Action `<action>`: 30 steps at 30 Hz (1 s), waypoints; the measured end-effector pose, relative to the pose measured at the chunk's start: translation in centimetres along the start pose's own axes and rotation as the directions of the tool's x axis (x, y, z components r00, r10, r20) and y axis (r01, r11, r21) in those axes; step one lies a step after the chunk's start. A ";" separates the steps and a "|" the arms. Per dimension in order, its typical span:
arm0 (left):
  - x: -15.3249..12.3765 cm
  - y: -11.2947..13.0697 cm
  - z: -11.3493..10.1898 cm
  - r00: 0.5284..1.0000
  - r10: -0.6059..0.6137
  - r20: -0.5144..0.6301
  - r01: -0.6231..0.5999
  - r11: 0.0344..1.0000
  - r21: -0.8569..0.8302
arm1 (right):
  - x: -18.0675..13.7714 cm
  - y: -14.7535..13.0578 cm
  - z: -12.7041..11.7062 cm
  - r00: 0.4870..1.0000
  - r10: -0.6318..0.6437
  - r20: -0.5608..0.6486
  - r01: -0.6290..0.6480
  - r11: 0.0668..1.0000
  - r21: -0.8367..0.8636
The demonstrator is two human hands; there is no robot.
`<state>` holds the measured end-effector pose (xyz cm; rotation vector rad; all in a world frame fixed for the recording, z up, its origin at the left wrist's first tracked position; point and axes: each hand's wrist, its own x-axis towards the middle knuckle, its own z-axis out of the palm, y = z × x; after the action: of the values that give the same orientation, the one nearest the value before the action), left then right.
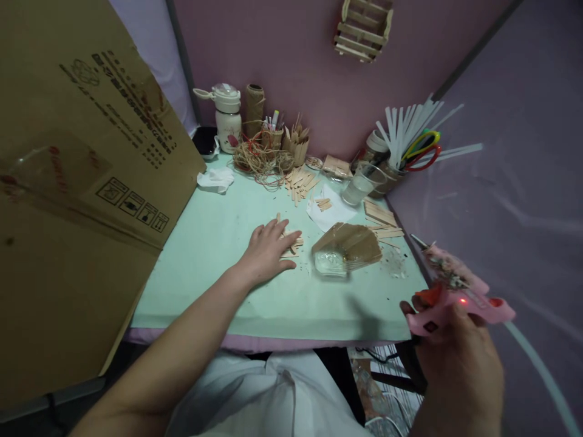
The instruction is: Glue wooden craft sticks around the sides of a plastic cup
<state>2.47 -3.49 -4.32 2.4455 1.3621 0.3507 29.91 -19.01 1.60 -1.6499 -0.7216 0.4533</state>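
Note:
My left hand lies with its fingers spread over a small piece made of wooden craft sticks, near the middle of the table. The hand covers much of that piece. At the right, off the table's side, my right hand is wrapped round a pink hot glue gun. Its red light glows, its metal nozzle points up and left, and a whitish cord or stick trails behind it. Between the hands rests a clear plastic container with a brown part at its far side.
A tall cardboard box blocks the left. Along the back stand a bottle, tangled twine, loose sticks, a clear cup, and a holder with white glue sticks and scissors. A slatted wooden piece hangs on the wall.

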 end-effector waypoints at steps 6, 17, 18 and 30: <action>0.8 -1.2 0.7 0.993 0.033 0.116 -0.037 0.999 0.033 | -2.1 -0.4 1.7 0.991 0.104 0.082 -0.125 0.941 0.315; 0.8 -3.7 -1.1 0.996 0.050 -0.075 -0.059 0.991 -0.120 | -4.8 2.9 3.3 0.867 0.036 0.497 -0.199 0.939 0.280; 0.9 -4.0 -1.0 0.994 0.039 -0.099 -0.052 0.989 -0.139 | -5.0 3.3 3.4 0.837 0.027 0.546 -0.206 0.940 0.270; 0.3 -4.3 -1.4 0.984 -0.117 -0.135 0.086 0.974 -0.211 | -5.5 3.6 4.1 0.708 0.051 0.704 -0.240 0.956 0.172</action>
<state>-1.19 -0.90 -4.66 2.2102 1.4269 0.6241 24.02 -20.04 -3.22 -1.2716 -1.0311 1.2818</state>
